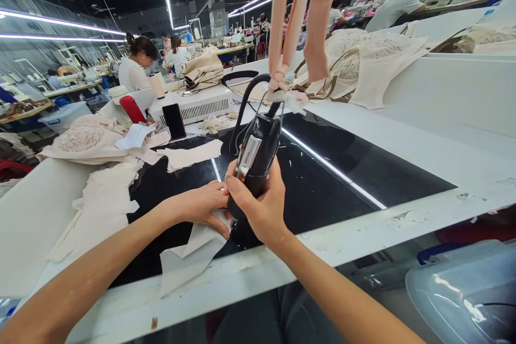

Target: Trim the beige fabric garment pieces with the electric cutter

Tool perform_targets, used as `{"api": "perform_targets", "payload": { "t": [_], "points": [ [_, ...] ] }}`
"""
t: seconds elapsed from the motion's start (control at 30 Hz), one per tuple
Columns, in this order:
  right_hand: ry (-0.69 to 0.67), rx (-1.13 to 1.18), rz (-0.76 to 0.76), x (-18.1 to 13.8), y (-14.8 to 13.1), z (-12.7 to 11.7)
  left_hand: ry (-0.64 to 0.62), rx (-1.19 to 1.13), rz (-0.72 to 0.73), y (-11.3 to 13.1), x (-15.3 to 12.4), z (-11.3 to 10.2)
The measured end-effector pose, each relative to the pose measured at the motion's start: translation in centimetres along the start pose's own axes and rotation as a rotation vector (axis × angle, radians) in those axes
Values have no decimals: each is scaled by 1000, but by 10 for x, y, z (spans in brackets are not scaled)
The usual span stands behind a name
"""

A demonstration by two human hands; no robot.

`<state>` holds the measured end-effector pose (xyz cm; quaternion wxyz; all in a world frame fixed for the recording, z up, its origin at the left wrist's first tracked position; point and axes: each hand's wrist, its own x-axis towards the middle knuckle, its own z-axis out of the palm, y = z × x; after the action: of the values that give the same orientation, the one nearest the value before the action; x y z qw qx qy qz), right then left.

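Right hand [262, 207]: clenching around the lower body of the black handheld tool [255, 164], holding it upright, nose down on the black surface [330, 183] near the front edge. Tool cord [242, 110] arching up and behind; pale fabric straps [296, 16] hanging from above and meeting the top of the tool.

Left hand [205, 207]: lying flat, fingers extended, pressing down on the cream fabric piece [189, 258], just beside the tool base. Fabric piece overhanging the white front rim [403, 220]. Left hand gripping nothing; only pressing.

Lying further left: a stack of cream cut pieces [105, 199]. Standing behind: a white machine box [201, 105] with a dark phone [174, 121] leaning against it. Sitting beyond: a person in white [135, 67].
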<state>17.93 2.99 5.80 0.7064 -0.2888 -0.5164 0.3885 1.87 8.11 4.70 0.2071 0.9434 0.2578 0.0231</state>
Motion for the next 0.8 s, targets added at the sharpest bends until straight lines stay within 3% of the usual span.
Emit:
{"api": "perform_targets", "payload": {
  "t": [0.13,0.3,0.43,0.53,0.7,0.8],
  "points": [
    [63,-21,33,0,1,4,68,15,32,-7,-4,8],
    [23,20,116,1,-7,8,182,74,83,-30,-21,27],
    [45,-10,160,3,-14,8,461,228,38,-35,-49,43],
    [38,-1,133,4,-16,5,607,291,-32,-18,-68,53],
    [21,-42,27,10,-20,-4,518,291,-102,30,-74,61],
    [44,-101,-3,16,-19,-12,387,279,-174,35,-70,59]
  ]
}}
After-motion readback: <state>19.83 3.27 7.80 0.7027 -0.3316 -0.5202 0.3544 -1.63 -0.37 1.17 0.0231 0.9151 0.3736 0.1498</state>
